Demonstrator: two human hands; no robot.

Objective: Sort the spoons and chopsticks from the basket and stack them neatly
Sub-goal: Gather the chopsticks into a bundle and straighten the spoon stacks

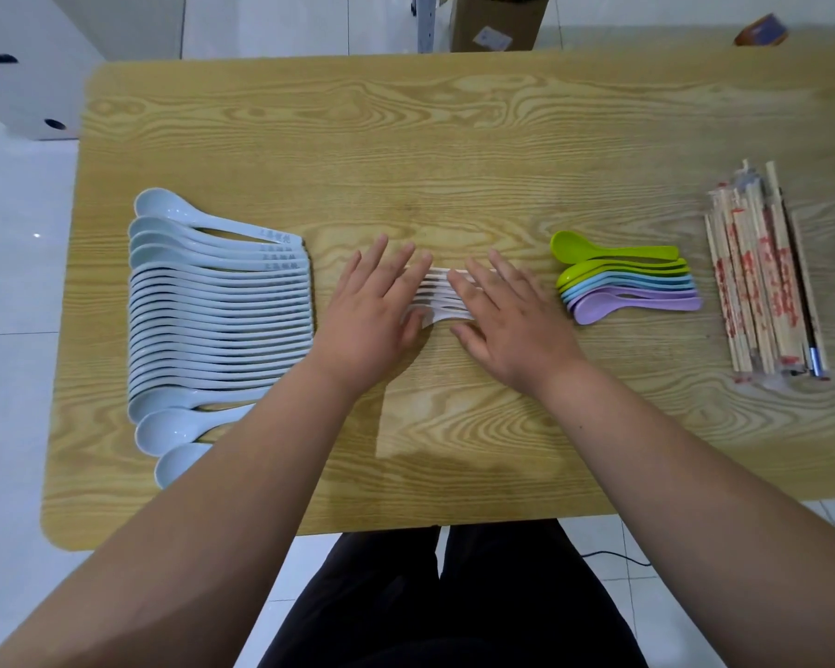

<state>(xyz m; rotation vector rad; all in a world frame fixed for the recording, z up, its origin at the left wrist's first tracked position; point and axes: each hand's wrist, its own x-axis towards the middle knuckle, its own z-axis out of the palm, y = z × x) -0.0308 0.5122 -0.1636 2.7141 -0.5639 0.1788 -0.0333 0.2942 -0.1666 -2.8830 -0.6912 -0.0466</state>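
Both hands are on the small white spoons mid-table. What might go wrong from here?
The left hand and right hand bear on the white spoons from either side; too much squeeze may make the overlapped set buckle or fan out. The left forearm crosses the near end of the long pale spoon row; pulling back carelessly could knock its loose end spoons askew.

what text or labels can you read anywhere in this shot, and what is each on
None of the text is legible.
Dark characters on the handles of the upper pale blue spoons: too blurred to read.
Red print on the chopstick wrappers: too small to read.
Label on the cardboard box: blurred, unreadable.
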